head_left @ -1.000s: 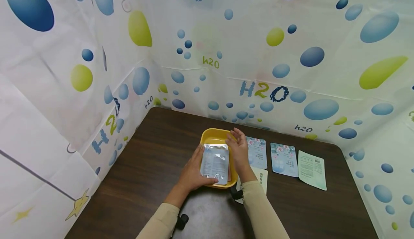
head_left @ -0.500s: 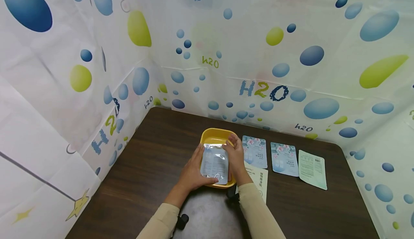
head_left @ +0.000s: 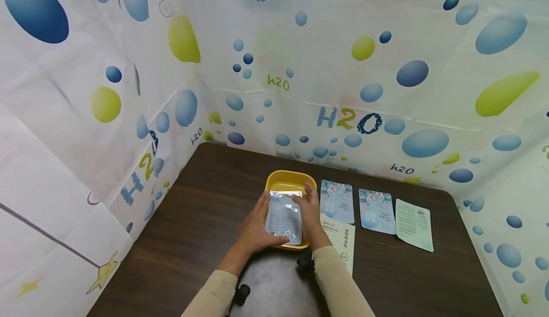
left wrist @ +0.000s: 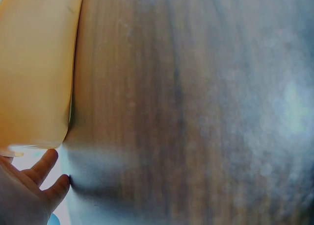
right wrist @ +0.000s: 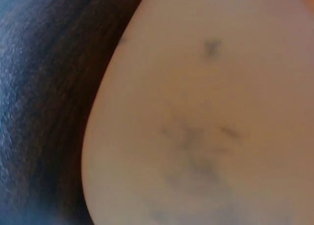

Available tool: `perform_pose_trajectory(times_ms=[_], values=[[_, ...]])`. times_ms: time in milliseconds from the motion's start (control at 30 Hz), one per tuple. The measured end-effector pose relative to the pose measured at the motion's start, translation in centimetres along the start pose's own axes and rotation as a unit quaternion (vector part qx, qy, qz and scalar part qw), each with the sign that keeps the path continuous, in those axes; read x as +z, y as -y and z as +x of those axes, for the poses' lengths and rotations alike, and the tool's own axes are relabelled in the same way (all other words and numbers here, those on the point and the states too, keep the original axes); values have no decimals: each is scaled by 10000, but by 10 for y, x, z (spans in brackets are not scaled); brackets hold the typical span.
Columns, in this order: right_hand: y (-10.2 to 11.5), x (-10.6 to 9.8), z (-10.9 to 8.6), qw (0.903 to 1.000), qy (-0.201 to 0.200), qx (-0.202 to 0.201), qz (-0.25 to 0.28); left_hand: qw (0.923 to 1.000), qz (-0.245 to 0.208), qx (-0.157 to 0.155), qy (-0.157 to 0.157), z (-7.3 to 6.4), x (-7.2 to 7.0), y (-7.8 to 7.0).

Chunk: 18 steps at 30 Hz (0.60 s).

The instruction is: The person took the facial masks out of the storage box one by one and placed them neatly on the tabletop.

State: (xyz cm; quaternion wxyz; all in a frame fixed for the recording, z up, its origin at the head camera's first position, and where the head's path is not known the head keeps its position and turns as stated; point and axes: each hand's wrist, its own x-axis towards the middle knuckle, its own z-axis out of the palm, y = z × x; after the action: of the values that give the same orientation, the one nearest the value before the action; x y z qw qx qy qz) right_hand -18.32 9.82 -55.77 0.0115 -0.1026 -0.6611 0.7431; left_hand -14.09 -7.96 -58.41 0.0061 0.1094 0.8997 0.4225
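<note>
A silvery-blue sachet lies over the yellow tray, close to its left rim. My left hand holds the tray from the left, its thumb across the sachet's lower edge. In the left wrist view, the fingers of my left hand sit by the end of the tray's outer wall. My right hand is at the sachet's right side, thumb touching near the upper right corner and fingers extended inside the tray. Whether it pinches the sachet is hidden.
Right of the tray lie two blue flowered sachets, a pale green one and a cream sachet partly under the right forearm. The cream sachet is blurred in the right wrist view. A patterned curtain borders the dark table.
My right hand has come down and left from above the tray's right rim to the sachet's edge. More of the cream sachet now shows. The left hand and tray have stayed put.
</note>
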Motion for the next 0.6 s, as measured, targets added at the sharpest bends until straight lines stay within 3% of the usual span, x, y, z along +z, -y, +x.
perform_pose_trajectory(times_ms=[600], values=[[-5, -1, 0, 9996, 229, -60, 123, 10000, 33, 32, -30, 1, 1, 2]])
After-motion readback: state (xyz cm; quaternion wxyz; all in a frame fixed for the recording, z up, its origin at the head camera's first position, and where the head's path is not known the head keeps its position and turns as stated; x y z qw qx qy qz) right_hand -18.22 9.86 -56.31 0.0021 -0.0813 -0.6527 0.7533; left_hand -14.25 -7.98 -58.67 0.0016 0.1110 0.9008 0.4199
